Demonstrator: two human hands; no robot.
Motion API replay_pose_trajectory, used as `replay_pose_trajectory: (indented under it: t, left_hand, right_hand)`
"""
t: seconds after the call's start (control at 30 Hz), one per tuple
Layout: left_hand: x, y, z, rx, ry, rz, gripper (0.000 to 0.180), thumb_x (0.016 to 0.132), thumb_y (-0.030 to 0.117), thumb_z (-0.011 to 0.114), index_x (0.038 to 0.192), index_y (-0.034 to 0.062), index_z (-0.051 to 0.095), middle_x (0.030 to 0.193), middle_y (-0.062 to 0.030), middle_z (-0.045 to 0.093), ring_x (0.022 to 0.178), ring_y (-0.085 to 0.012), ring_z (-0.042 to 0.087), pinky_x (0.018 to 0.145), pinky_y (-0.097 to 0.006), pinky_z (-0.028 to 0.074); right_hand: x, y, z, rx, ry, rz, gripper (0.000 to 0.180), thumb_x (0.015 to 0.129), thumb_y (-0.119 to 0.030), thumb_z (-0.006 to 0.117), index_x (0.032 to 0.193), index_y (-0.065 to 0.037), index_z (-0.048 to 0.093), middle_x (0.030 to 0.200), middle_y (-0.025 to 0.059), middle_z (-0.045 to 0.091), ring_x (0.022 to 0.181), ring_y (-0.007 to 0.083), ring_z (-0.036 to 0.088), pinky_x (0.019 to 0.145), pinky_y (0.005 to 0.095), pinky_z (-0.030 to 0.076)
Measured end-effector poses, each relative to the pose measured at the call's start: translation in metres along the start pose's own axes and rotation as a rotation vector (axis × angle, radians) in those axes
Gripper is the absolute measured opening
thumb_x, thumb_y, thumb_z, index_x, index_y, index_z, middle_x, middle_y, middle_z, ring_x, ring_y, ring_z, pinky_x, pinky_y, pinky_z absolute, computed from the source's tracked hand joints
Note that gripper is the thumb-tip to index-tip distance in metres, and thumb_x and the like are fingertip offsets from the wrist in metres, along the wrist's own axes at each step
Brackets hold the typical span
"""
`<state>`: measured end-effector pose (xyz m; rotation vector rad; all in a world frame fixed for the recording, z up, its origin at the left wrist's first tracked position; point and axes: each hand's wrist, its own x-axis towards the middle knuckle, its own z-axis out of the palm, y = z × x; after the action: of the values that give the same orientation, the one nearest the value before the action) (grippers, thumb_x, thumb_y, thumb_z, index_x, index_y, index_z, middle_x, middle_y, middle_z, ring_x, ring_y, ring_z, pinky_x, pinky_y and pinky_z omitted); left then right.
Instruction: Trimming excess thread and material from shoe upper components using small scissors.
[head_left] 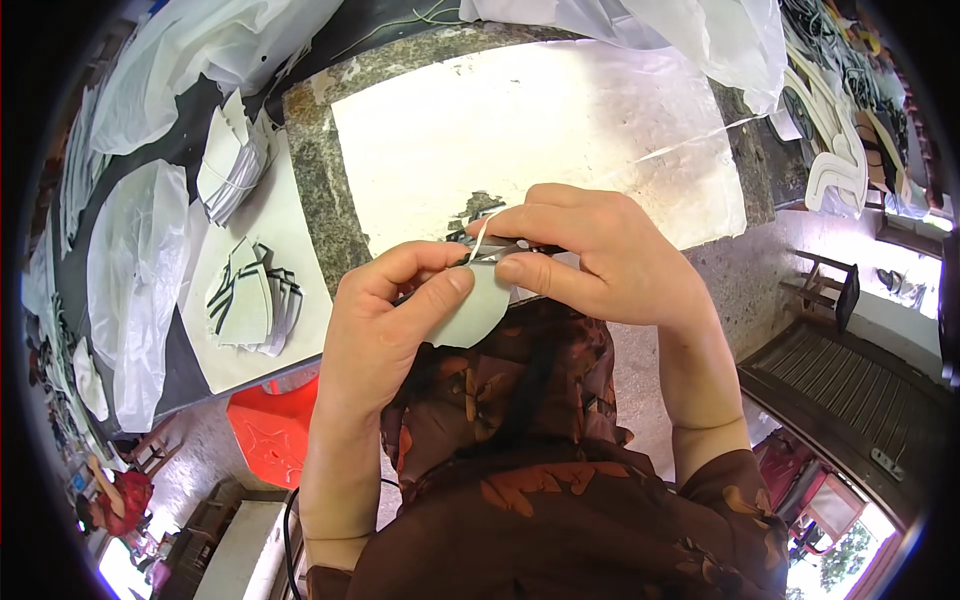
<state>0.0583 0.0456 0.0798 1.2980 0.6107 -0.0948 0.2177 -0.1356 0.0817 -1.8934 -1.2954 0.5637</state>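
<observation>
My left hand [390,305] pinches a pale grey-green fabric piece [470,310] with a rounded lower edge, between thumb and fingers. A narrow white strip [482,235] curves up from the top of this piece, between my two hands. My right hand [600,245] is closed round a small dark metal tool [518,250] that looks like snips, held across the piece's top edge. Its handles are mostly hidden by my fingers, and I cannot tell if its blades touch the strip. Both hands are just above the near edge of the work table.
A white sheet [430,130] covers a worn stone slab [315,165]. To the left lie dark-edged pale pieces [250,300] and a tied bundle [230,165]. Plastic bags [135,280] surround them. A red stool [270,430] stands below; cut pale shapes [838,180] lie far right.
</observation>
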Motion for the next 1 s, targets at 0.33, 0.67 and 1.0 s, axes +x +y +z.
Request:
replay_pose_trajectory:
  t: [0.33, 0.67, 1.0]
  left_hand:
    - [0.004, -0.002, 0.004, 0.014, -0.026, -0.024, 0.018, 0.097, 0.008, 0.074, 0.113, -0.0001, 0.076, 0.098, 0.0007, 0.074, 0.089, -0.0047, 0.064, 0.081, -0.021, 0.049]
    - [0.004, -0.002, 0.005, 0.014, -0.039, -0.027, 0.017, 0.097, 0.01, 0.075, 0.111, 0.0003, 0.077, 0.096, 0.0022, 0.073, 0.087, -0.0037, 0.062, 0.079, -0.02, 0.047]
    - [0.002, -0.003, 0.002, -0.002, -0.007, -0.017, 0.02, 0.099, 0.012, 0.074, 0.113, -0.0019, 0.077, 0.087, 0.0021, 0.07, 0.078, -0.0034, 0.058, 0.07, -0.02, 0.047]
  right_hand:
    - [0.002, 0.005, 0.005, 0.063, 0.04, -0.078, 0.033, 0.092, -0.024, 0.078, 0.119, -0.006, 0.077, 0.077, 0.0086, 0.064, 0.069, 0.0239, 0.062, 0.063, 0.0352, 0.049]
    - [0.0, 0.014, 0.01, 0.129, 0.045, -0.082, 0.027, 0.094, -0.022, 0.076, 0.116, -0.006, 0.079, 0.074, 0.0078, 0.063, 0.067, 0.0222, 0.062, 0.061, 0.0355, 0.047]
    - [0.001, 0.002, 0.007, 0.376, 0.122, 0.107, 0.023, 0.09, -0.016, 0.078, 0.111, -0.006, 0.075, 0.093, 0.0077, 0.071, 0.08, 0.02, 0.067, 0.072, 0.0322, 0.054]
